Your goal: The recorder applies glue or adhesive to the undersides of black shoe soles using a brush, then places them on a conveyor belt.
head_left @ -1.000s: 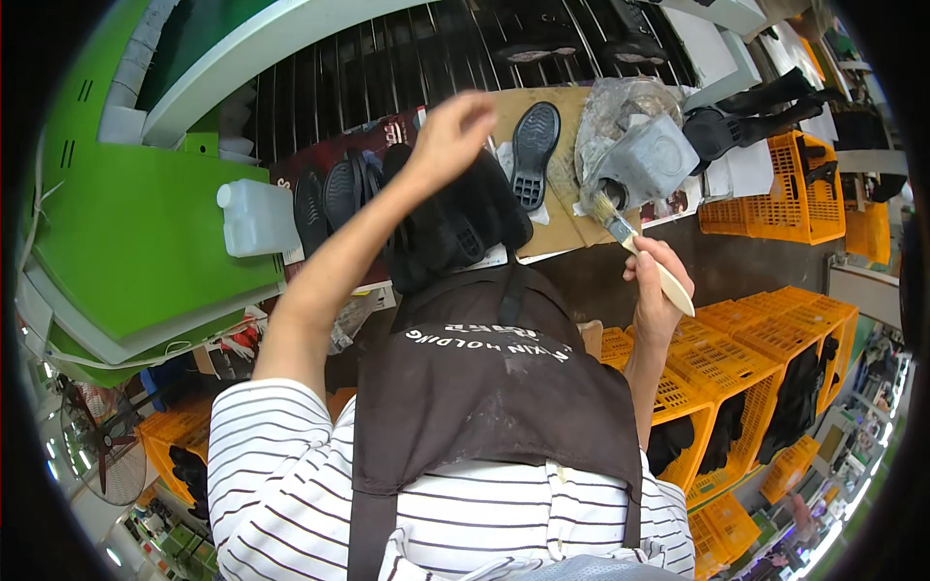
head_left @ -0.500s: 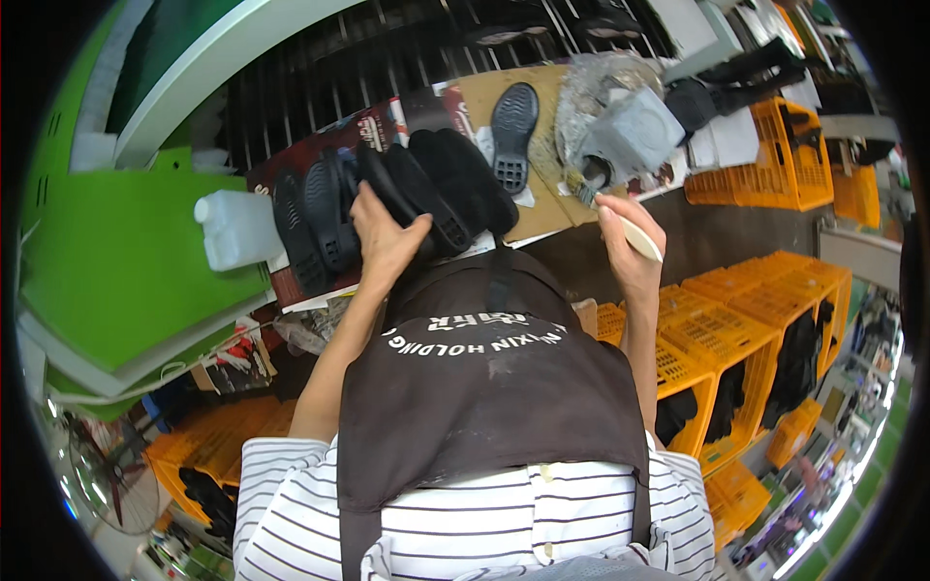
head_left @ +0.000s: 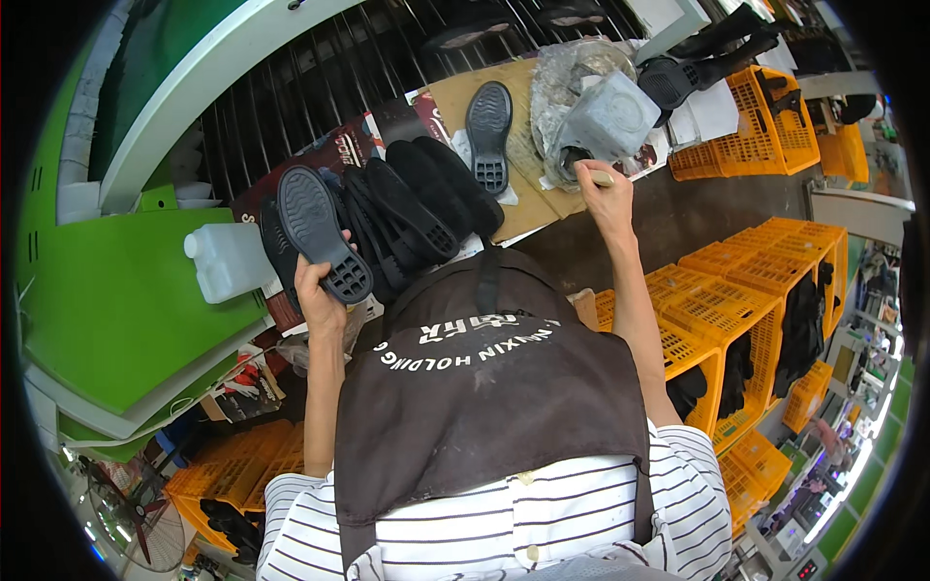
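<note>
In the head view, the left hand is closed around a black sole near its heel end, fingers on one side and thumb on the other. This sole is raised above the left part of a row of soles, and its ridged tread is turned up to the camera; the heel end, which has a grid of small squares, points toward the apron.

The right hand is closed on the pale handle of a brush. The hand is at the dark mouth of a grey container, and the bristles cannot be seen clearly there. Around the container, crumpled plastic is lying.

Between the row and the container, one single sole rests on brown cardboard, also with its tread up. A whitish jug stands to the left of the row, just beside it. On the person's right side, orange crates are standing, and some contain black things.
</note>
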`<action>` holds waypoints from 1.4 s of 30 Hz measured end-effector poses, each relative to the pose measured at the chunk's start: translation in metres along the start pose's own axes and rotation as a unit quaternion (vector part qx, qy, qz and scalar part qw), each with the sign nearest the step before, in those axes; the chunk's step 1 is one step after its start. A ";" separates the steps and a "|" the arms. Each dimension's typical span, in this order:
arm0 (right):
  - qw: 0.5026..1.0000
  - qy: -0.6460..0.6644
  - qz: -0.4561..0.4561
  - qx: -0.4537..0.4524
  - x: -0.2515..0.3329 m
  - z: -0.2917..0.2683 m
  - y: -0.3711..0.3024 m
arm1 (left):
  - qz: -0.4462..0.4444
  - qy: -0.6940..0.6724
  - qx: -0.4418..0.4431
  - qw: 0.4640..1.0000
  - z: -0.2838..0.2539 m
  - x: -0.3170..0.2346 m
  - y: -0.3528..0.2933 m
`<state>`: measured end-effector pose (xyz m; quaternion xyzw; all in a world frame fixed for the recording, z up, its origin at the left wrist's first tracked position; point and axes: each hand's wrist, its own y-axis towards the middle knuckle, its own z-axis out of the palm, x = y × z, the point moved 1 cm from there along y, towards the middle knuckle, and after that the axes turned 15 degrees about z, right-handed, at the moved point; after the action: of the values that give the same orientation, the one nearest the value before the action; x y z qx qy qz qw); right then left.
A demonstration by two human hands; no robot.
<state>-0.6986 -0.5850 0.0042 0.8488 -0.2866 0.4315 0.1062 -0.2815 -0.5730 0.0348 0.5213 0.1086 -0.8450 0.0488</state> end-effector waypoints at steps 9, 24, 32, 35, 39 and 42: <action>0.981 0.177 0.085 -0.004 0.012 -0.006 -0.010 | -0.056 -0.232 0.101 0.966 0.020 -0.003 0.011; 0.999 0.030 0.003 0.028 0.019 -0.029 -0.028 | -0.102 -0.244 0.219 0.939 0.086 0.017 0.020; 0.949 -0.155 -0.156 0.226 0.018 -0.048 -0.010 | -0.041 -0.166 0.245 0.954 0.101 0.014 0.025; 0.953 -0.137 -0.124 0.239 0.029 -0.065 -0.013 | -0.008 -0.127 0.252 0.959 0.106 0.011 0.029; 0.979 -0.014 -0.082 0.188 0.040 -0.077 -0.025 | 0.037 -0.065 0.255 0.964 0.114 0.001 0.030; 0.981 0.129 -0.007 0.146 0.055 -0.080 -0.041 | 0.080 -0.037 0.258 0.962 0.128 -0.008 0.026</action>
<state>-0.7035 -0.5391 0.0991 0.7943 -0.1984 0.5738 0.0206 -0.3846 -0.6286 0.0941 0.4915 -0.1571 -0.8565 -0.0157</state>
